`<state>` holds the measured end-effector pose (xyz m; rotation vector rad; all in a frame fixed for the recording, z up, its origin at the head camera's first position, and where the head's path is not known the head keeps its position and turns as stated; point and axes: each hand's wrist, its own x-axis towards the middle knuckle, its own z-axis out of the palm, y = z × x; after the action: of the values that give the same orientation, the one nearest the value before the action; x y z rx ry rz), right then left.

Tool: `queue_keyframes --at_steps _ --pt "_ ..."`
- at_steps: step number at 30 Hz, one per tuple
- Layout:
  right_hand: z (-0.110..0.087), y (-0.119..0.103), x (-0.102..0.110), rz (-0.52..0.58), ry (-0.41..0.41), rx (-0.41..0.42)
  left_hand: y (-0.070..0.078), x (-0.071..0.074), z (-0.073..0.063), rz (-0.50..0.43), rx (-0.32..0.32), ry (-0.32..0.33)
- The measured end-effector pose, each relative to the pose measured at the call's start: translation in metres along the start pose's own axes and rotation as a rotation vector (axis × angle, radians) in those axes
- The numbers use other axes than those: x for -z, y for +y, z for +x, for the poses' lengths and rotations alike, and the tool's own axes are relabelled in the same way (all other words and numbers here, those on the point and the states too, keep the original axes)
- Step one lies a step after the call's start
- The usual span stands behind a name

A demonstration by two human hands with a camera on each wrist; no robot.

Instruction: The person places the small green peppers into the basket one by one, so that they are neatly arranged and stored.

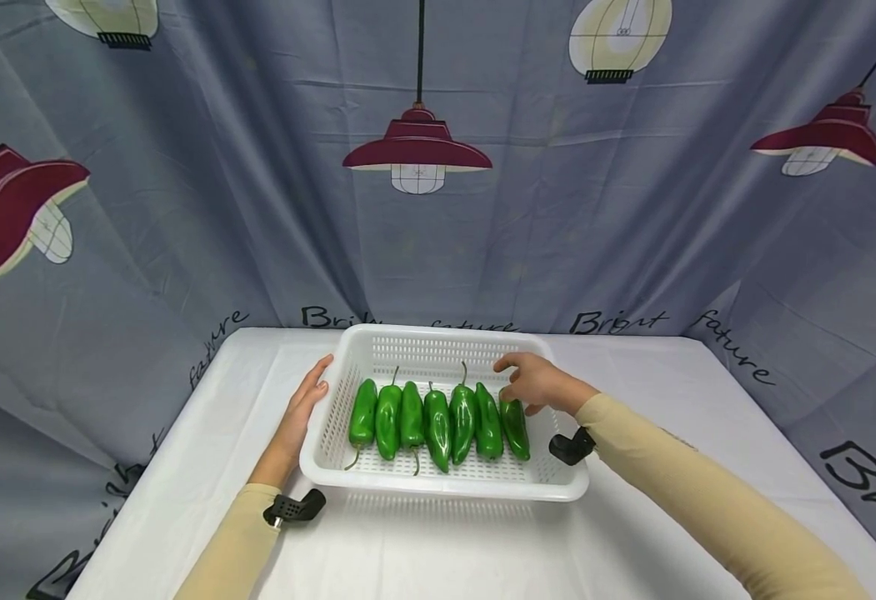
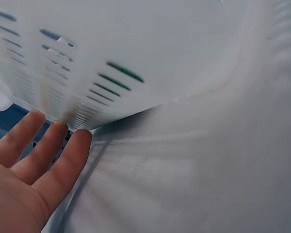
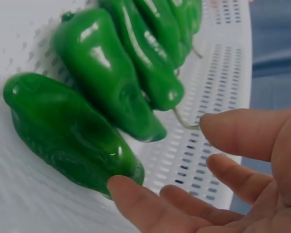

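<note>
Several green peppers (image 1: 438,429) lie side by side in a row in a white perforated plastic basket (image 1: 445,489). My left hand (image 1: 298,417) is at the basket's left side, fingers extended along its outer wall; the left wrist view shows the fingertips right at the slotted wall (image 2: 160,63). My right hand (image 1: 541,385) reaches over the basket at the far end of the rightmost pepper (image 3: 68,136). Its fingers are spread and loosely bent, one fingertip right at that pepper's tip, with nothing gripped. The far end of this pepper is partly hidden by the hand in the head view.
The basket stands on a table with a white cloth (image 1: 422,550). Behind and beside the table hangs a blue-grey curtain (image 1: 483,242) printed with lamps and lettering. A black wrist camera (image 1: 571,447) on the right wrist overlaps the basket's right rim.
</note>
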<state>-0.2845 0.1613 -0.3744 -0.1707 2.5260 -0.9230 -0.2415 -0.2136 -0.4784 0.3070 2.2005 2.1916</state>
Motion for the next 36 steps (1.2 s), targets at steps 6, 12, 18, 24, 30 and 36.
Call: queue_keyframes --at_steps 6,12,18,24,30,36 --pt "-0.015 0.006 0.004 0.088 0.008 0.073 0.006 0.011 -0.002 0.109 0.011 -0.005" --pt "-0.031 0.011 0.013 0.154 0.106 0.120 0.017 0.019 -0.003 0.299 0.042 0.020" --pt "-0.043 0.028 0.023 0.142 0.208 0.170 0.035 0.025 -0.005 0.557 0.029 0.014" --pt "-0.051 0.050 0.026 0.086 0.329 0.218 0.053 0.034 -0.007 0.781 -0.043 0.001" --pt "-0.059 0.067 0.023 -0.074 0.454 0.247 0.065 0.047 -0.013 0.916 -0.094 0.017" --pt "-0.064 0.082 0.024 -0.198 0.475 0.257 0.072 0.055 -0.025 1.033 -0.093 0.056"
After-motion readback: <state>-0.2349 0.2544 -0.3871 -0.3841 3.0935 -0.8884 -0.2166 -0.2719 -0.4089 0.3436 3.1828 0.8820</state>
